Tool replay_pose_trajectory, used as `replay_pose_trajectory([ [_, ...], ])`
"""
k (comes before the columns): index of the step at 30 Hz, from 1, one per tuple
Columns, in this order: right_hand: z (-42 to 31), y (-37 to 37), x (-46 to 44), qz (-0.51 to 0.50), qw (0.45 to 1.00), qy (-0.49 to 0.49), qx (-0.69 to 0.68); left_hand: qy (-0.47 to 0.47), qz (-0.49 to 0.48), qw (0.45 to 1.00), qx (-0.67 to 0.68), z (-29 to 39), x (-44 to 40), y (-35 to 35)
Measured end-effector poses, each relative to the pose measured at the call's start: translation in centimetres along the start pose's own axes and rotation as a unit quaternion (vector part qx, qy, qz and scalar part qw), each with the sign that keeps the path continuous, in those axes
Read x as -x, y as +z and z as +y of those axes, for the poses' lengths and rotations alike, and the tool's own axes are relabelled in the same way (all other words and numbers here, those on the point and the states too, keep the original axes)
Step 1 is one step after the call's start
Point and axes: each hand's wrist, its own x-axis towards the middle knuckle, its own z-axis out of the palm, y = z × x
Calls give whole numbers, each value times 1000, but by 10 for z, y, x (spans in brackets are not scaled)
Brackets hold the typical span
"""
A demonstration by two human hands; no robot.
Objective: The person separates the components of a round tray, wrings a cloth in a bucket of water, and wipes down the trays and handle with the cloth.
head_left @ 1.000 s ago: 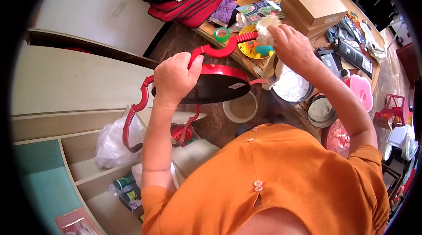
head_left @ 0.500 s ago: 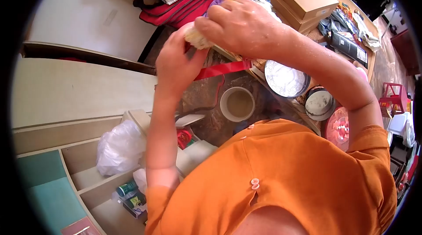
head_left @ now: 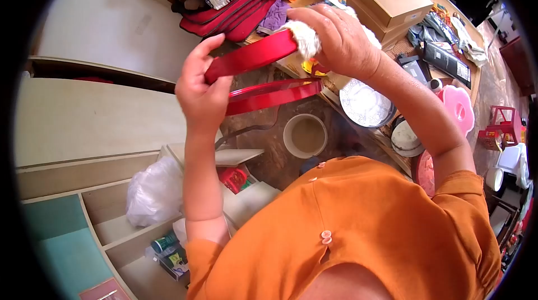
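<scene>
My left hand (head_left: 204, 90) grips the left end of a shiny red two-part case (head_left: 255, 59). Its two curved red bands stand apart, one above the other, meeting near that hand; its exact kind I cannot make out. My right hand (head_left: 342, 39) is closed on a fluffy white cloth (head_left: 304, 39), which covers the right end of the upper band. Wet drops show on the right hand and forearm. A pale bucket (head_left: 305, 136) with cloudy water stands on the floor below the case.
On the table to the right are cardboard boxes (head_left: 389, 0), a round metal tray (head_left: 367, 102), a dark-rimmed pan (head_left: 406, 137) and a pink lid (head_left: 458, 110). Red bags (head_left: 224, 17) lie at the back. An open drawer unit (head_left: 106, 238) and a plastic bag (head_left: 154, 190) are at left.
The hands have moved apart, the left going left and down, the right going right with the cloth. The red case has turned, so both its bands now show.
</scene>
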Motion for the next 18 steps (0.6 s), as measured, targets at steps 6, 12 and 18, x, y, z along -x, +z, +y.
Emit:
replay_pose_trajectory([
  [6,8,-2,32,-30,997,46,44,46,41,998,26,-22,13,-16],
  [12,33,-3,75,-80,976,197,46,-33,84,989,119,-33,27,-34],
  [18,31,-13,81,-107,937,297,-148,-92,116,970,194,-33,27,-30],
])
